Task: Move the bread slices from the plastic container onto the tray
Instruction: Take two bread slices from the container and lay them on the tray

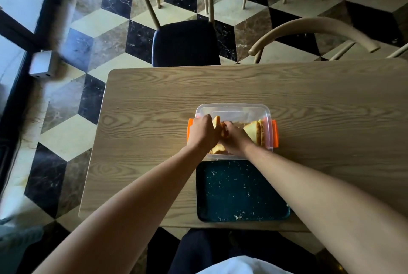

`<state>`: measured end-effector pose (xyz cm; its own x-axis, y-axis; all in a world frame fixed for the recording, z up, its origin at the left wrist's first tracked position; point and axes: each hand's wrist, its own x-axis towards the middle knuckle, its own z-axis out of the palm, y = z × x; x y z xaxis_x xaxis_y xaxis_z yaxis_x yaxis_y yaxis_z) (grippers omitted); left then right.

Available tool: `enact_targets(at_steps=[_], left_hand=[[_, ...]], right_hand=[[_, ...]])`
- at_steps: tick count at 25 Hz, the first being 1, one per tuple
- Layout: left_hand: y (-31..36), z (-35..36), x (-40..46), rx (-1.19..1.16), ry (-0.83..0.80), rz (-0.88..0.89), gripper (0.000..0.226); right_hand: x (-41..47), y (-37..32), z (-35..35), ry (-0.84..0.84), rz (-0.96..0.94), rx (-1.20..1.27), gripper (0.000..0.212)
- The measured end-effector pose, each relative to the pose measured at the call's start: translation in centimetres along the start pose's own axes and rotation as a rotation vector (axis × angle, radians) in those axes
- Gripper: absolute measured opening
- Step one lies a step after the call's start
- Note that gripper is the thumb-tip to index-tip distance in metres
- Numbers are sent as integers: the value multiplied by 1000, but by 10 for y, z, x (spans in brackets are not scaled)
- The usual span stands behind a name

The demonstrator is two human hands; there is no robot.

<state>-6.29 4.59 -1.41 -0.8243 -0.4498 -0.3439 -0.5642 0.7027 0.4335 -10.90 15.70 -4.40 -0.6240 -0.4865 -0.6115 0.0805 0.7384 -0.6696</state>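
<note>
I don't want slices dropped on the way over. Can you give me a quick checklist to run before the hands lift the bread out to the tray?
1. Lid off the plastic container: ok, it stands open.
2. Tray within reach: ok, directly in front of the container on the near side.
3. Tray surface free: ok, no slices there, only pale specks.
4. Left hand and right hand on the bread slices: ok, both close around a bunch.
5. Grip firm enough: cannot tell, fingers hidden.
6. Remaining slices stable: ok, leaning at the right wall.
</note>
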Motion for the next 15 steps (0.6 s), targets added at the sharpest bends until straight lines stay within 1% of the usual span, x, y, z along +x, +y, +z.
enact_targets(at_steps=[2,6,8,10,12,15], left_hand=[[6,11,7,-56,1,-103,38],[10,22,19,-91,80,-196,44],[10,27,24,-63,111,-214,42],[11,30,27,-50,102,-224,40],[12,31,30,-50,86,-221,38],[12,32,34,-66,64,-223,29]], right_hand=[[-1,1,-2,-43,-20,39,35],[0,2,-9,-86,-45,51,38],[0,5,-12,-123,-72,24,26],[-1,9,-15,-155,-113,-33,14],[-1,9,-18,-164,-126,-70,8],[1,9,-19,-167,-109,-83,7]])
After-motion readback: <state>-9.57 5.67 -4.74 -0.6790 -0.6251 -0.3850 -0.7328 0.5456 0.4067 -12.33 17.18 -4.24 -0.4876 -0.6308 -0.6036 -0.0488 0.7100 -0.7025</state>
